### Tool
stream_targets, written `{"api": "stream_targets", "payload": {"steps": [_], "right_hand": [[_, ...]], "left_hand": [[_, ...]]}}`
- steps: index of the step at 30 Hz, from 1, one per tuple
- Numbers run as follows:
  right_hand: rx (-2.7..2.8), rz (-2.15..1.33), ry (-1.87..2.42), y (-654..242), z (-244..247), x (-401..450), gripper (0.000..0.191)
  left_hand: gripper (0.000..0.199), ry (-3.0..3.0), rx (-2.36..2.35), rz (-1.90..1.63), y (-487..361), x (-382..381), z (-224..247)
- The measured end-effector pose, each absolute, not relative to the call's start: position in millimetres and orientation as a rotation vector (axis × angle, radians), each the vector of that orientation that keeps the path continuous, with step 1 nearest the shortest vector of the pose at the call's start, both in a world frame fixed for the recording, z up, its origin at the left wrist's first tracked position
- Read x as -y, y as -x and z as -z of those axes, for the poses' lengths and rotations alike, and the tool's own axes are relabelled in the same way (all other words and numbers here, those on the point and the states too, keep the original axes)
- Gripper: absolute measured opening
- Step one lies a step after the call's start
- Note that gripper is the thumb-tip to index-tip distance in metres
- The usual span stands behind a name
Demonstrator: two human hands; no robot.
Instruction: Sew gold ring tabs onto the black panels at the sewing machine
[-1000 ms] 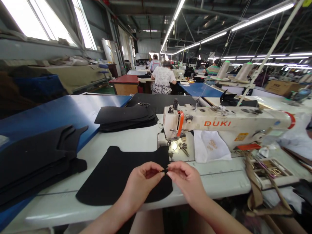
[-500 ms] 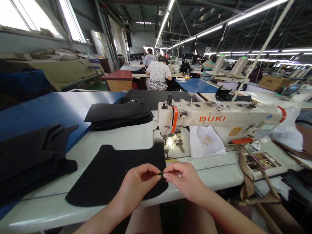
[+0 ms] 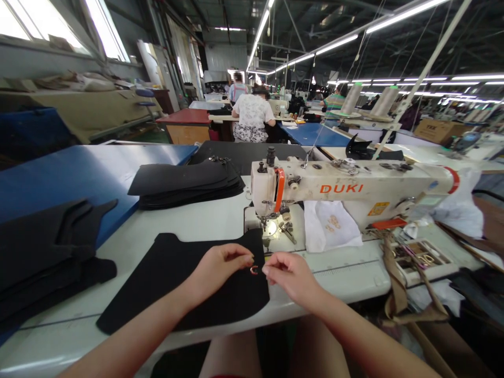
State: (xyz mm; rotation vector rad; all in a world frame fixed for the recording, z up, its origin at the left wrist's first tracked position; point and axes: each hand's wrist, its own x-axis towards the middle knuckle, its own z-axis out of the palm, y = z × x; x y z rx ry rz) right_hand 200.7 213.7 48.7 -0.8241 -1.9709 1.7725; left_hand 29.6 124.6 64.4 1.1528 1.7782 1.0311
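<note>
above the table (image 3: pixel 205 220) two hands (image 3: pixel 216 266) (image 3: pixel 295 275) flank one ring (image 3: pixel 252 270).

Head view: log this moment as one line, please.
left hand: above black panel | right hand: near panel's right edge | small shiny ring: between hands, hold unclear | sewing machine: beyond right hand

Small C-shaped piece (image 3: pixel 254 270) near left hand (image 3: pixel 219 266)
</note>
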Motion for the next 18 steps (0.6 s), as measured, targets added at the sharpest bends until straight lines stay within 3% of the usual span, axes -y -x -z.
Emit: {"api": "stream_targets", "payload": {"steps": [7,14,18], "right_hand": [[2.03,-1.737,1.055,-184.9,-43.8,-247.5,0.012],[2.143,-1.725,1.219,-151.1,-47.1,-266.0,0.014],[2.23,-1.673,1.275,-138.0,-48.7,-270.9,0.018]], "left_hand": [[0.041,-2.09,-2.12,-0.66,-23.9,-144.6,-23.6],[0.057,-2.034,-2.183,-0.692,-26.7,-135.2,-11.2],[0.048,-2.018,-2.154,-0.782,-23.1,-138.3,-14.6]]}}
